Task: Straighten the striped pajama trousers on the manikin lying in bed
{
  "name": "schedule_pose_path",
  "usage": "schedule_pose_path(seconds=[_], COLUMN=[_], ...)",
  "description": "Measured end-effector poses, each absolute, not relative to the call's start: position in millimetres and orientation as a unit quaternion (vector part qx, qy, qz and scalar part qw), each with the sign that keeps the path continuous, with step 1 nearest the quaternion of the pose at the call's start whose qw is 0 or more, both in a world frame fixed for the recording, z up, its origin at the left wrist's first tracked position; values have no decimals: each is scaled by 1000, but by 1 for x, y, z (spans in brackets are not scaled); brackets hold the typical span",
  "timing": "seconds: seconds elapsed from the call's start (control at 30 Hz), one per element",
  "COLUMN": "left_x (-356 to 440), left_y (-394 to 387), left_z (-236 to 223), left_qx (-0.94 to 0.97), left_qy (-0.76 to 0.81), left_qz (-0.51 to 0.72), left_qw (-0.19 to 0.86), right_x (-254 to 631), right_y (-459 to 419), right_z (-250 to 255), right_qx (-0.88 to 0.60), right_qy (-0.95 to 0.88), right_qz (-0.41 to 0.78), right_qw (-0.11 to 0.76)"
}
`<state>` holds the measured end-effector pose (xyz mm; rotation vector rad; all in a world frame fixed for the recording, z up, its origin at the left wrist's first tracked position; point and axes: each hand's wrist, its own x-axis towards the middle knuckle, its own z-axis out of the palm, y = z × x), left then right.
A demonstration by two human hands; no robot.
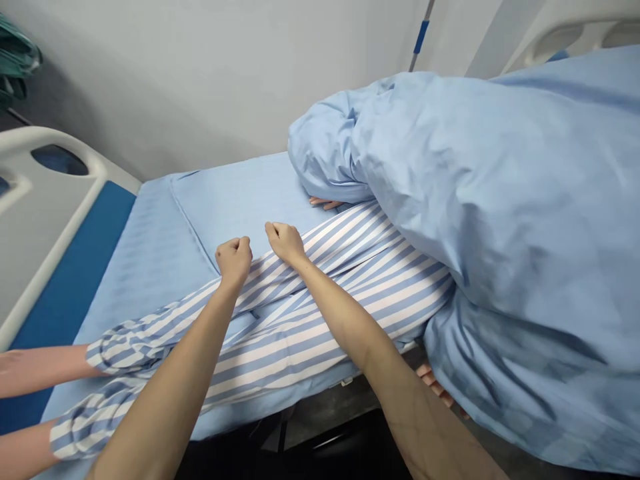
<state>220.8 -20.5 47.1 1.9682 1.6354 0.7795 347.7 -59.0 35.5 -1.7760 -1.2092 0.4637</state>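
Note:
My left hand (234, 261) and my right hand (285, 243) are curled into fists along the upper edge of a blue-and-white striped hospital shirt (320, 340), which lies across a blue bedsheet (240, 193). The fabric seems gathered into both fists. Another person's arms (40, 367) (23, 450) enter the shirt's cuffs from the left. A bulky light blue duvet (500, 180) covers the right side of the bed. Fingers (325, 203) show beneath its near fold, and more fingers (435, 387) show beneath its lower edge.
A white and blue bed side rail (55, 267) runs along the left of the mattress. A grey wall stands behind the bed, with a pole (421, 37) and a white bed end (565, 33) at the top right. Green cloth (15, 60) hangs at the top left.

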Motion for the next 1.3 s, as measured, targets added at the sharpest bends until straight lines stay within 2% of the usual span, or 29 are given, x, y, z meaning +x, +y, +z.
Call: schedule_pose_path(seconds=[0.13,0.27,0.5,0.8,0.97,1.13,1.3], left_x=[250,277,277,274,272,271,271], left_y=[-20,-23,-39,-40,-39,-38,-37], left_z=[69,59,13,25,24,22,19], left_qx=[686,647,700,712,705,686,689], left_qy=[557,554,573,585,578,578,575], left_qz=[363,407,346,302,317,345,345], left_qw=[297,330,248,243,261,276,274], right_x=[352,354,349,338,346,369,381], right_y=[-57,-56,-56,-61,-65,-69,-76], right_z=[35,34,32,38,72,111,77], right_qx=[-702,-693,-703,-765,-763,-736,-747], right_qy=[-470,-454,-465,-472,-535,-555,-525], right_qz=[208,213,211,146,131,79,95], right_qw=[493,517,494,413,340,380,396])
